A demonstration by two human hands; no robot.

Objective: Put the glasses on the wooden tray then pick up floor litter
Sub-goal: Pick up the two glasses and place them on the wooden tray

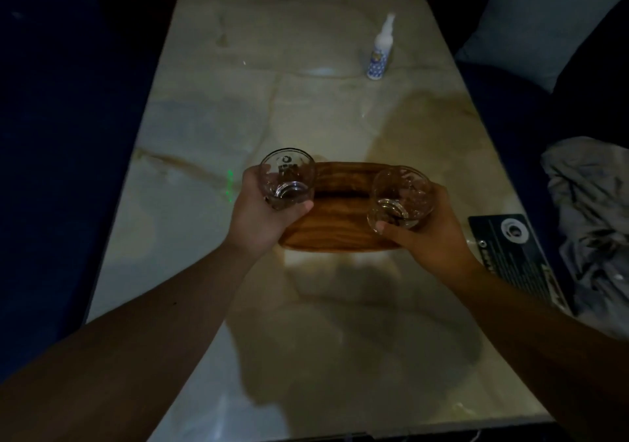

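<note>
The left hand has its grip around one glass; the right hand holds the other glass; both appear to hover over the wooden tray on the surface. The placing step is in hand; next, lower each upright onto the tray's left and right ends.

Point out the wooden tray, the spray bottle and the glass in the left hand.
wooden tray (340, 224): head view, bare wood in the middle of the tray.
spray bottle (380, 54): head view, white body of the bottle.
glass (287, 178) in the left hand (262, 217): head view, clear side wall.
</note>
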